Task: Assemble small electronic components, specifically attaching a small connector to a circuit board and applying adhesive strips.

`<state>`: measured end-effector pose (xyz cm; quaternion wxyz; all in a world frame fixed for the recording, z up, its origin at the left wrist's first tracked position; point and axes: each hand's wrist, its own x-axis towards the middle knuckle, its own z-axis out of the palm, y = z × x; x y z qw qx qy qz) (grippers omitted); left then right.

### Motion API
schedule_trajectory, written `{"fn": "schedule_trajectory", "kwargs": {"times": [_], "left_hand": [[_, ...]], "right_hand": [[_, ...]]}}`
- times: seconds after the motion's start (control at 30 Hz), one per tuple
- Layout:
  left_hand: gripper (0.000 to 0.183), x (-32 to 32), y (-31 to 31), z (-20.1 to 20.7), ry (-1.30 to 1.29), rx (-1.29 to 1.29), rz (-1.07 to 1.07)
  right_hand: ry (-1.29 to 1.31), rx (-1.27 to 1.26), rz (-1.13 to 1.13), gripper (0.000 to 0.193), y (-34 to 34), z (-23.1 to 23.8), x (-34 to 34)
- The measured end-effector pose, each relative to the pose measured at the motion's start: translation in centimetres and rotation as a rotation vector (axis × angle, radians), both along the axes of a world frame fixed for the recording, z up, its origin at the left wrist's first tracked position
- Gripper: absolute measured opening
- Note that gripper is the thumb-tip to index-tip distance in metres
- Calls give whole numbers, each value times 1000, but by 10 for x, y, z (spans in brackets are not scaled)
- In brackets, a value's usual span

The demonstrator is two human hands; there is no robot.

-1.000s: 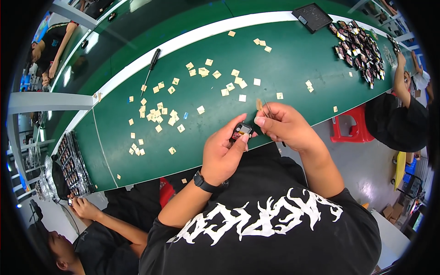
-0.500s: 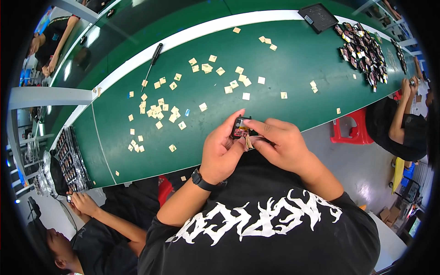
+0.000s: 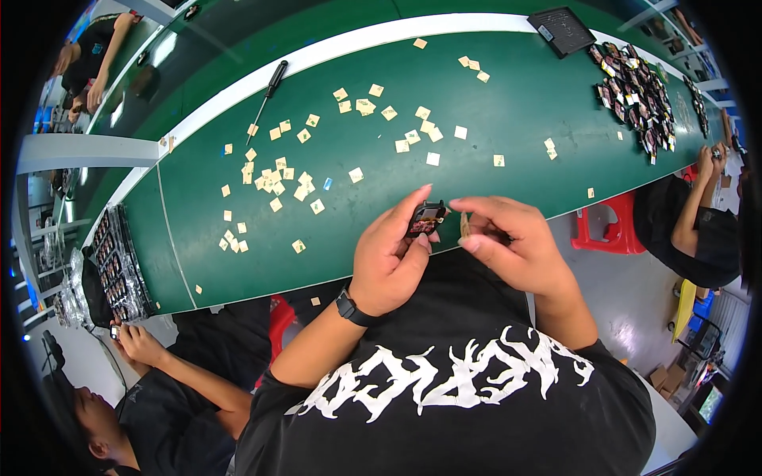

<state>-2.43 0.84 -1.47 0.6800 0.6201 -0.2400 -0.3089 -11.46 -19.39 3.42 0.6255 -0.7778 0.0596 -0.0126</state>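
Note:
My left hand grips a small black device housing between thumb and fingers. Its open face shows a reddish circuit board and a dark part. Just right of the housing, apart from it, my right hand pinches a few thin tan pieces, seen nearly edge-on, so their number and exact kind are unclear. The right index finger reaches out toward the housing. Beyond my hands, many small cream paper squares are scattered over the green table.
A screwdriver lies at the far left by the white edge. At far right are a black tray and a heap of black device parts. Filled trays stand at left. Co-workers sit on both sides; a red stool is at right.
My right hand has drawn away to the right from the housing, taking the tan pieces along. The housing, still in my left hand, has tilted.

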Motion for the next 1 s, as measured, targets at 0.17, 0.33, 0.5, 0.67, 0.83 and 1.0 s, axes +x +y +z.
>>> {"fn": "schedule_trajectory", "kwargs": {"times": [0.17,0.33,0.5,0.67,0.83,1.0], "left_hand": [[61,1,-3,4,-55,-13,-14],[58,0,-2,6,-160,-31,7],[48,14,32,13,-26,155,339],[45,74,121,-6,-194,218,788],[44,112,225,-15,-443,683,995],[39,130,258,-15,-319,774,998]], "right_hand": [[-76,-113,-63,27,-23,1,-3],[37,-66,-356,19,-45,-3,-11],[24,-246,-756,17,-94,-18,-22],[-3,-620,-954,22,-147,-31,-28],[-33,-1218,-874,27,-192,-40,-8],[-34,-1369,-866,27,-227,-41,2]]}}
